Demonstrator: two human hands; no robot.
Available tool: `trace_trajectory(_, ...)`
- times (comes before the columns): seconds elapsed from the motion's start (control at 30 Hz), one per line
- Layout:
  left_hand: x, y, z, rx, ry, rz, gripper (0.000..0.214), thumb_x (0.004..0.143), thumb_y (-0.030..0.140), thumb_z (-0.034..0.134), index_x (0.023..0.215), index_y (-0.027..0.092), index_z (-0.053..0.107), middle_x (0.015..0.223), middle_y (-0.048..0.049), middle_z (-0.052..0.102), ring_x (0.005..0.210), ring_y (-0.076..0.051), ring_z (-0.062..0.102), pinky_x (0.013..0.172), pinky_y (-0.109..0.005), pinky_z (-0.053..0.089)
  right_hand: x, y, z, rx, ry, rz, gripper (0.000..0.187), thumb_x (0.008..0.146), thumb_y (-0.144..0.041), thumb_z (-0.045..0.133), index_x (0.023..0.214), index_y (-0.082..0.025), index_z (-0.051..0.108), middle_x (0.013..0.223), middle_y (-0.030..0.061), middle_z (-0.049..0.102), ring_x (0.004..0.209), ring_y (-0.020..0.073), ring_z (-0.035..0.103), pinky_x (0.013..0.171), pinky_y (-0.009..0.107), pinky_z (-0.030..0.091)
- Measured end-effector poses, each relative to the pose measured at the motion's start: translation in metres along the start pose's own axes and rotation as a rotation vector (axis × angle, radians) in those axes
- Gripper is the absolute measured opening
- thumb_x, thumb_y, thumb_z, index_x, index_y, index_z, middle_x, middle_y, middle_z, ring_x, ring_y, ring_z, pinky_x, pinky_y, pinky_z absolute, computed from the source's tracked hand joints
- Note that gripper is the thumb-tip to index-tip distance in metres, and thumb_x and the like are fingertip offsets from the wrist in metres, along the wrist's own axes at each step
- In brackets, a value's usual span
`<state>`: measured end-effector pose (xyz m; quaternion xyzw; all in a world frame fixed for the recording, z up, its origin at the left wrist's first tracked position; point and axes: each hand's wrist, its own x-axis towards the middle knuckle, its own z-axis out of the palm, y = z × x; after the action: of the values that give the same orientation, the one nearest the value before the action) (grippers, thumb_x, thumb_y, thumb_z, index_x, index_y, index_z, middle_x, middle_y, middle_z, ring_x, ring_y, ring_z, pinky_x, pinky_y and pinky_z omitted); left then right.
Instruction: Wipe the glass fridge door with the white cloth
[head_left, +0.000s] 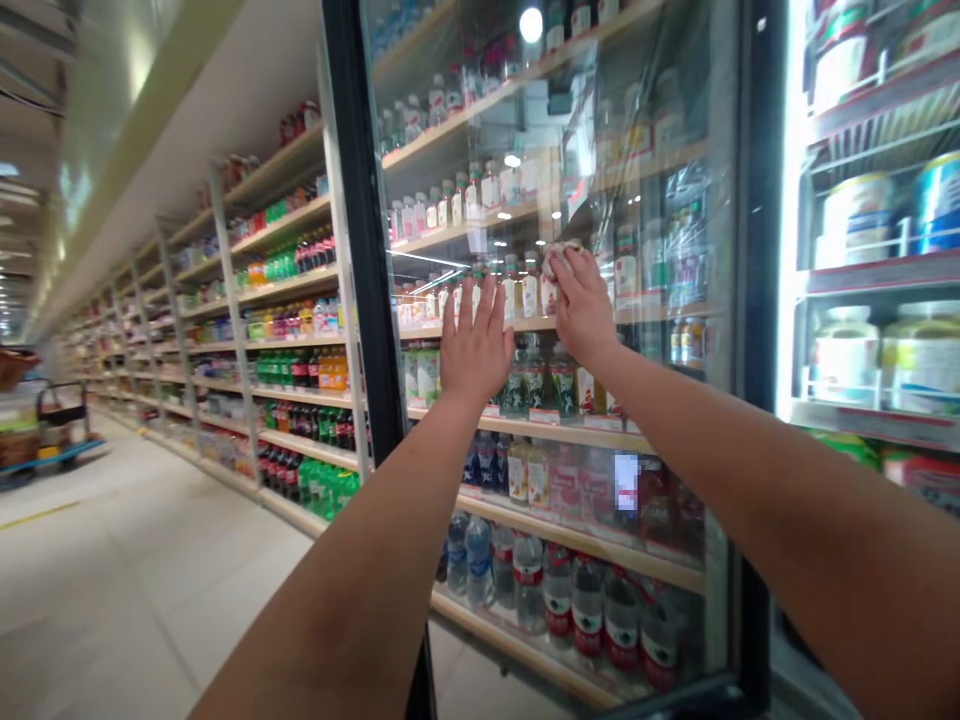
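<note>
A glass fridge door [660,330] with a black frame stands open in front of me, and shelves of bottles show through it. My left hand [475,340] lies flat against the glass with its fingers spread. My right hand [581,305] is a little higher and to the right, its fingers closed on a small pale cloth [559,255] pressed to the glass.
Open shelves of drink bottles [300,370] run down the aisle on the left. A cart with goods [52,430] stands far down the tiled floor. Lit fridge shelves with jars and cans [877,340] are at the right, behind the door's edge.
</note>
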<state>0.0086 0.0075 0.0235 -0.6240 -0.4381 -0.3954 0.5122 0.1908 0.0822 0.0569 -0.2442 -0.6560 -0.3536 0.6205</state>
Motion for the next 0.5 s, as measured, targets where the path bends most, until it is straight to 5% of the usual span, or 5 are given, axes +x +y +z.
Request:
trace_trajectory(0.17,-0.0001,0.0002,-0.0038,-0.009,0.004,0.002,0.064,0.105,0.025,0.045,0.166,0.012,0.031,0.173,-0.0098,0.022,0.161,-0.034,0.011,0.133,-0.059,0.012,-0.0022,-0.0067,-0.004,0.065,-0.219,-0.275,0.059,0.096,-0.012,0.04,0.149,-0.027,0.059,0.161,0.0008,0.048,0.158,0.0242,0.032,0.132,0.053,0.033)
trace_trajectory(0.33,-0.0013,0.0004,-0.0063,0.013,0.008,0.008,0.061,0.107,0.026,0.042,0.165,0.008,0.034,0.172,-0.011,0.024,0.161,-0.036,0.013,0.133,-0.06,0.014,0.0016,-0.0039,-0.009,0.04,-0.03,-0.026,0.061,0.097,-0.012,0.038,0.154,-0.023,0.055,0.161,0.0067,0.046,0.157,0.0298,0.033,0.13,0.06,0.033)
trace_trajectory(0.5,-0.0019,0.0004,-0.0072,0.005,0.013,0.016,0.061,0.107,0.026,0.043,0.164,0.007,0.035,0.172,-0.012,0.023,0.161,-0.036,0.01,0.132,-0.062,0.015,-0.0018,-0.0067,-0.01,0.081,-0.206,-0.232,0.059,0.097,-0.012,0.04,0.151,-0.026,0.059,0.16,0.004,0.049,0.157,0.0264,0.034,0.13,0.056,0.036)
